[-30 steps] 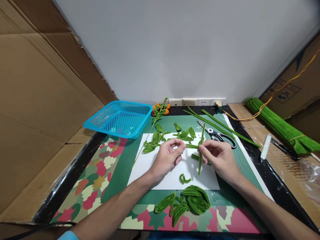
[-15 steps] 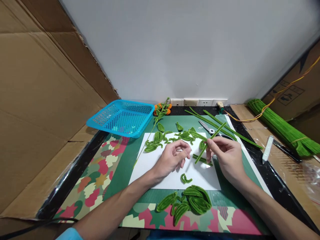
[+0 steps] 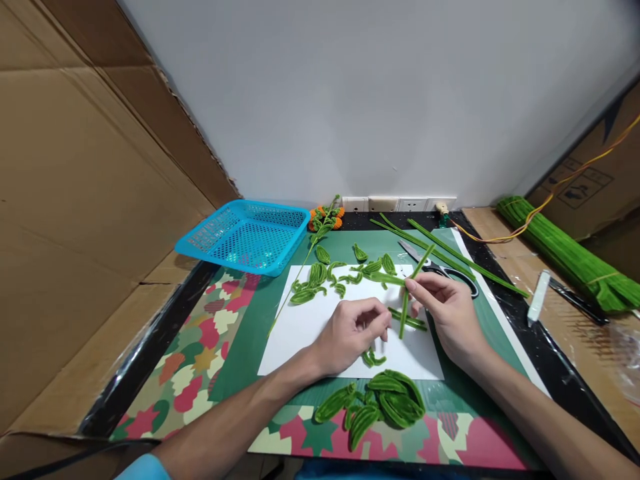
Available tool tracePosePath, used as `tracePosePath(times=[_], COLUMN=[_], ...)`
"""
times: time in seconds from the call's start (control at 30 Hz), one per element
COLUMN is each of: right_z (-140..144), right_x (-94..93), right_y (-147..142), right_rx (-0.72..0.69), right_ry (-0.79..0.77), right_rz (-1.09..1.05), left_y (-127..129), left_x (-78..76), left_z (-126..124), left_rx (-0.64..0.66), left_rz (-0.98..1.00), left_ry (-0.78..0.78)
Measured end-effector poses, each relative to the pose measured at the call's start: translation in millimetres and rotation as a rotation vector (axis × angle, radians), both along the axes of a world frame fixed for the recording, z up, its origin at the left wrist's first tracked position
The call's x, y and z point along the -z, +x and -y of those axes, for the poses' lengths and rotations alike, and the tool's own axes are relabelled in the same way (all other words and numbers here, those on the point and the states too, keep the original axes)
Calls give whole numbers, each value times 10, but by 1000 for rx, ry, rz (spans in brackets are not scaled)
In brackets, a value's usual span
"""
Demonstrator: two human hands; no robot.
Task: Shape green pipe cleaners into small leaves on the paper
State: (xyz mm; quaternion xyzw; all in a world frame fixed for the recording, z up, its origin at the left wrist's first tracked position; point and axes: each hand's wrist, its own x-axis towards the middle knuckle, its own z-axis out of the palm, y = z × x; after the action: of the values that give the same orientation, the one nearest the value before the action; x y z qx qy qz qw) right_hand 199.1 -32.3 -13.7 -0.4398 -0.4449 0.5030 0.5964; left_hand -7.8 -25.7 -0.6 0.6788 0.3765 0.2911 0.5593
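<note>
The right hand (image 3: 447, 310) holds a green pipe cleaner (image 3: 411, 288) pinched between the thumb and the first fingers. The pipe cleaner stands steeply, with its upper end leaning toward 1 o'clock and its lower end hanging down over the white paper (image 3: 310, 327). The left hand (image 3: 353, 332) is just beside it, at 8 o'clock from the right hand. Its fingers are curled together, with the fingertips (image 3: 383, 323) close to the lower end of the pipe cleaner; I cannot tell if they touch it or grip anything.

Under both hands the white paper lies on a green mat (image 3: 250, 320), and the mat lies on the surface (image 3: 150, 347), which has a black edge. On the paper, at 12 o'clock from the left hand, many small folded leaf pieces (image 3: 316, 275) are scattered. One little curled piece (image 3: 371, 359) lies just below the left hand. At 6 o'clock from the hands, at the near edge of the mat, there is a pile of bigger green loops (image 3: 385, 403).

The scissors (image 3: 440, 270) lie at 1 o'clock from the right hand, partly behind it, and some long green stems (image 3: 450, 257) lie across the mat beyond them. A blue basket (image 3: 245, 237) stands at 10 o'clock, at the far left corner of the surface. Near the wall, at 12 o'clock, lies a small branch with orange flowers (image 3: 324, 220). Well apart, at 2 o'clock, a thick bundle of green pipe cleaners (image 3: 565, 257) rests on a cardboard box, and a white tool (image 3: 539, 297) lies near it.
</note>
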Motion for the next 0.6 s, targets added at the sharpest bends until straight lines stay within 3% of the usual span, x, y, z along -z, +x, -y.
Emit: tracePosePath(times=[0.13,0.3,0.4,0.6], right_z=[-4,15,21,35], right_x=[-11,-16,-26,-80], right_y=[12,-9,-18,-31], right_rx=[-82,-15,-43,-81], right_ry=[-63,-23,-19,-73], right_rz=[-28,-38,-24,-53], left_y=[-27,-21,12,40], left_x=[-4,-21,-47,-70], left_z=[-46,-51,2,40], left_rx=[-85,49,101,47], left_rz=[121,66,-69,-223], left_ry=[-44,-97,-2,167])
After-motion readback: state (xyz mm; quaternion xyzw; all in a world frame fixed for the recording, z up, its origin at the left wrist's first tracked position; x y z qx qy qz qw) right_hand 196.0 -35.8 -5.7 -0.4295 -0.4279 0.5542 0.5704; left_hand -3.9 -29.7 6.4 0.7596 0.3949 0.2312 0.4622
